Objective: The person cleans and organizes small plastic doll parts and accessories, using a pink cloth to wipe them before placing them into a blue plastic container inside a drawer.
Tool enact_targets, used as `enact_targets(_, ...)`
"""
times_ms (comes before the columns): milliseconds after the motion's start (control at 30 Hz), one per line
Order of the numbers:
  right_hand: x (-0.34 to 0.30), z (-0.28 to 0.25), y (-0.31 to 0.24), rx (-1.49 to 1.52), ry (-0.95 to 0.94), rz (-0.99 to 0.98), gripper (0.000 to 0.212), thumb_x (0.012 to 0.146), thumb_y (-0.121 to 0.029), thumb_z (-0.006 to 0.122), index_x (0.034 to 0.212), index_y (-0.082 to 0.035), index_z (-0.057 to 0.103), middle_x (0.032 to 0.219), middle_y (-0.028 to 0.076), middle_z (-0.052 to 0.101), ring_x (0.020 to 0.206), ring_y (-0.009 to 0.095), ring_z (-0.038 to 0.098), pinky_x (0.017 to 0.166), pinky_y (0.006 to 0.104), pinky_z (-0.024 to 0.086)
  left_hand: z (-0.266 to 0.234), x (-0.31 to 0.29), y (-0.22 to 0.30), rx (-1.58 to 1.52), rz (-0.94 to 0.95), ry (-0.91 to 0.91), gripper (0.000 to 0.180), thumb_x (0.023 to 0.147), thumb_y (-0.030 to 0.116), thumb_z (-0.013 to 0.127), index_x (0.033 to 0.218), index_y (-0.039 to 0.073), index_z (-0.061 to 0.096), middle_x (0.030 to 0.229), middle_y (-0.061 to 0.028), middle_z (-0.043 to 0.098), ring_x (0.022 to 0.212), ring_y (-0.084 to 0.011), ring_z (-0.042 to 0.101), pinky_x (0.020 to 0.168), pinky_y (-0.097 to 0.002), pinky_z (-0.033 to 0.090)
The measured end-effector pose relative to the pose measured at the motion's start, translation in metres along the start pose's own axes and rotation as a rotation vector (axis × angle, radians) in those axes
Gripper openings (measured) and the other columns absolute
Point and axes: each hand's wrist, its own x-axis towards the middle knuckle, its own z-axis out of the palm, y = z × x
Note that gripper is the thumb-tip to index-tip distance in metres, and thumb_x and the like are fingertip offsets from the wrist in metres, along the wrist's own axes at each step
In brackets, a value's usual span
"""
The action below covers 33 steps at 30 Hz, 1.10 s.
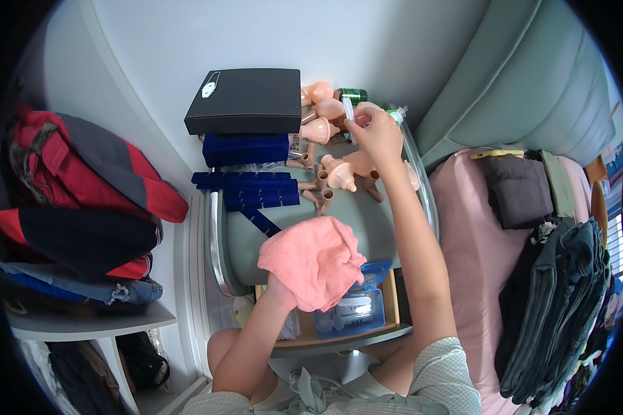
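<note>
A pink cloth (313,261) is draped over my left hand (281,293), in front of the nightstand; the cloth hides most of the fingers, which seem to grip it from below. At the back right of the nightstand, my right hand (376,133) pinches a small, slim whitish piece (348,108), its kind unclear. Close to that hand lie several peach-coloured ribbed bulb shapes (339,173) and brown tube-like pieces (322,181). A green cylindrical container (354,95) and a small bottle with a green-and-white top (398,115) stand just behind it.
A black box (246,104) and dark blue strips (256,190) lie on the nightstand's left (246,249). Below, an open drawer (392,304) holds a blue plastic case (356,315). Shelved clothes (111,173) flank the left; a pink bed (471,228) with folded trousers (557,297) flanks the right.
</note>
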Motion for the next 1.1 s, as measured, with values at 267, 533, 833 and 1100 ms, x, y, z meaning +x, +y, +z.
enact_targets(267,-0.048,-0.056,-0.013,0.639,-0.253,0.143,0.029,0.082,-0.024,0.064,0.099,0.000,0.062,0.083,0.004,0.066,0.076,0.010,0.061,0.069,0.0244,0.048,0.018,-0.001,-0.003,0.017,0.056,0.105,0.035,0.089,0.026,0.042,0.110,-0.002,0.048,0.106,-0.0149,0.055,0.102,-0.0325,0.053,0.090,-0.0480,0.042)
enact_targets(533,-0.149,-0.106,-0.038,0.939,-0.568,0.349,0.026,0.091,-0.013,0.052,0.110,0.004,0.059,0.089,-0.002,0.060,0.081,0.004,0.051,0.073,0.0204,0.042,0.029,-0.018,-0.003,0.695,0.298,0.022,0.026,0.082,0.017,0.055,0.104,0.003,0.055,0.100,-0.0089,0.059,0.093,-0.0212,0.056,0.084,-0.0311,0.044)
enact_targets(833,-0.218,-0.106,-0.048,0.866,-0.437,0.439,0.027,0.083,-0.003,0.062,0.109,0.000,0.058,0.083,0.001,0.062,0.069,0.003,0.056,0.060,0.0170,0.045,0.050,-0.016,-0.035,1.525,0.514,0.119,0.033,0.071,0.024,0.064,0.100,0.011,0.055,0.094,-0.0050,0.058,0.089,-0.0225,0.056,0.081,-0.0323,0.045)
enact_targets(1100,-0.240,-0.092,-0.062,0.793,-0.314,0.208,0.025,0.077,0.002,0.065,0.099,0.000,0.055,0.080,0.006,0.066,0.074,0.008,0.063,0.065,0.0217,0.050,0.016,-0.030,-0.053,0.410,0.288,0.096,0.050,0.090,0.041,0.050,0.116,-0.002,0.043,0.109,-0.0187,0.056,0.096,-0.0307,0.060,0.080,-0.0410,0.052)
